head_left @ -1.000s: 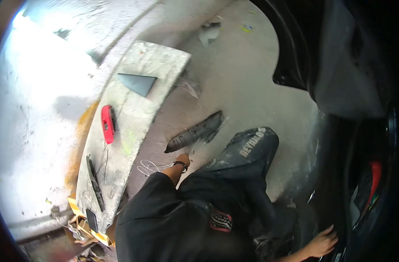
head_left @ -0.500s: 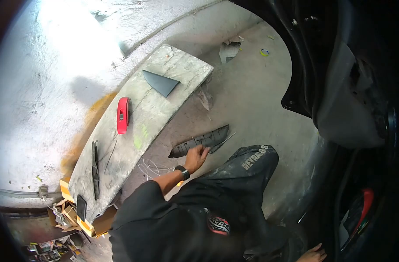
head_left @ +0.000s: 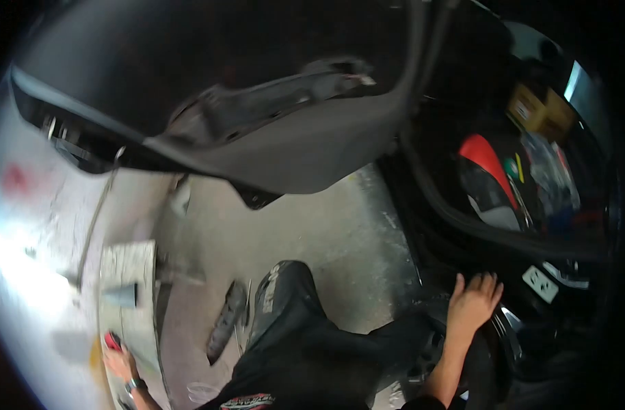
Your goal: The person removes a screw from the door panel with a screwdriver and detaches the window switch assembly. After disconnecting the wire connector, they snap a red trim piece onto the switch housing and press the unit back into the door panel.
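At the left, my left hand [head_left: 123, 364], with a dark watch on its wrist, has its fingers around the near end of a small red plastic part [head_left: 112, 339] on the long pale board. The fingers are small and somewhat blurred. A dark triangular trim panel [head_left: 124, 295] lies farther up the same board. My right hand [head_left: 474, 303] rests with fingers spread on the dark sill of a car, beside the door opening, and holds nothing. On the floor by my knee lies a long dark ribbed trim piece [head_left: 226, 322], with a thin rod beside it.
The open car door [head_left: 306, 143] hangs across the upper view, its inner panel partly bare. Inside the car are a red and black item [head_left: 489, 172], a cardboard box [head_left: 541, 111] and clear plastic bags [head_left: 550, 171]. A whitewashed wall [head_left: 46, 273] stands left of the board [head_left: 138, 328].
My view has swung right toward the car. My left hand has gone from the ribbed trim piece on the floor to the red part. My right hand now lies on the sill.
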A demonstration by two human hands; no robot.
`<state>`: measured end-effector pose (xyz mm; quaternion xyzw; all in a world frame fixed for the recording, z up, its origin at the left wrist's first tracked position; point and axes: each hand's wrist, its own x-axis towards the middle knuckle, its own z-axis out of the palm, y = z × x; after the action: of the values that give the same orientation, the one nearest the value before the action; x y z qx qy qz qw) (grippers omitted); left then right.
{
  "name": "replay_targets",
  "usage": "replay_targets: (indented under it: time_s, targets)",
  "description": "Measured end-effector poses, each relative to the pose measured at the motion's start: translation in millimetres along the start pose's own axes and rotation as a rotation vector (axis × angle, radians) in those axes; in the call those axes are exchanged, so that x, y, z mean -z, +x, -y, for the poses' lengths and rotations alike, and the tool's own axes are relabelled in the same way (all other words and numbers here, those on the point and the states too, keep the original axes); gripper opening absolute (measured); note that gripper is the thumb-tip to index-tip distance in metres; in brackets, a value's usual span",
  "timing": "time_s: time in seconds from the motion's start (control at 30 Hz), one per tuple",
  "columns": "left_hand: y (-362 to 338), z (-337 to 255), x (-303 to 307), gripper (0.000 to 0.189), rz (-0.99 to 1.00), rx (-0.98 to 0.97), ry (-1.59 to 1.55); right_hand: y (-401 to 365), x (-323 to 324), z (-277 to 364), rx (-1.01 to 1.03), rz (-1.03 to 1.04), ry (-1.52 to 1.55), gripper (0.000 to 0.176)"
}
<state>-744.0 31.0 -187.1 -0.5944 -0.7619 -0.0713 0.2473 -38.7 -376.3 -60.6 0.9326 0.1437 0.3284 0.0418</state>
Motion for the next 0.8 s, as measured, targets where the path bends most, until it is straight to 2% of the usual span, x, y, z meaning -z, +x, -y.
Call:
replay_targets:
  time_s: [0.07, 0.13, 0.17, 0.2, 0.27, 0.33, 0.37, 0.4, 0.43, 0.47, 0.5, 0.53, 0.57, 0.6, 0.63, 0.73, 0.8]
  targets:
    - [4.4, 9.8, -7.0, 0.067, 0.18, 0.17, -0.14, -3.0, 10.6, 5.8, 0.0, -0.016, 0.038, 0.041]
    - [6.6, 16.4, -24.5, 0.062, 0.096, 0.161, -0.134, -3.5, 12.0, 5.8, -0.007, -0.033, 0.051, 0.041]
    - [4.6, 14.0, -38.2, 0.052, -0.188, 0.082, -0.322, -4.6, 12.5, 6.7, -0.003, -0.045, 0.073, 0.043]
    - [4.7, 1.5, -37.1, 0.05, -0.17, -0.001, -0.529, -5.1, 13.0, 7.5, -0.003, -0.053, 0.096, 0.045]
    - [-15.4, -54.5, 17.2, 0.045, -0.127, -0.161, -0.919, -4.2, 11.3, 7.6, -0.007, -0.06, 0.12, 0.045]
    - [-55.6, -143.5, 135.7, 0.048, 0.274, -0.18, -1.116, -3.6, 16.7, 9.6, -0.014, -0.037, 0.149, 0.043]
    - [-64.2, -176.8, 153.2, 0.05, 0.372, -0.228, -1.077, -2.2, 19.2, 9.6, -0.014, -0.025, 0.158, 0.042]
    - [-69.2, -211.5, 143.1, 0.05, 0.34, -0.419, -1.194, 1.0, 21.6, 10.2, -0.013, -0.035, 0.193, 0.042]
    - [-80.8, -255.6, 204.3, 0.027, 0.878, -0.2, -1.531, 3.5, 23.2, 11.1, -0.01, -0.042, 0.229, 0.041]
    - [-94.7, -298.8, 240.7, 0.039, 1.015, -0.183, -1.643, 2.0, 23.6, 10.0, 0.001, -0.034, 0.266, 0.041]
    - [-103.6, -330.2, 242.9, 0.039, 1.256, -0.265, -1.968, 6.6, 25.9, 9.1, 0.041, -0.002, 0.401, 0.038]
    - [-112.9, -365.6, 254.8, 0.047, 1.545, -0.067, -2.105, 6.8, 24.8, 12.9, 0.059, 0.032, 0.534, 0.038]
    - [-123.8, -391.7, 274.0, 0.055, 1.667, 0.036, -2.099, 6.0, 24.6, 19.4, 0.071, 0.076, 0.665, 0.037]
    - [-131.1, -415.5, 285.7, 0.062, 1.796, 0.005, -2.178, 5.0, 24.8, 27.9, 0.067, 0.095, 0.793, 0.036]
    - [-134.5, -439.0, 284.3, 0.067, 1.936, -0.183, -2.249, 0.6, 21.9, 37.5, 0.125, 0.102, 0.865, 0.033]
    - [-143.1, -476.8, 311.5, 0.071, 2.092, -0.304, -2.262, -4.1, 16.5, 70.4, 0.178, 0.226, 1.128, 0.027]
    - [-138.8, -494.4, 319.7, 0.071, 2.173, -0.392, -2.235, -0.4, 9.1, 86.3, 0.142, 0.255, 1.132, 0.025]
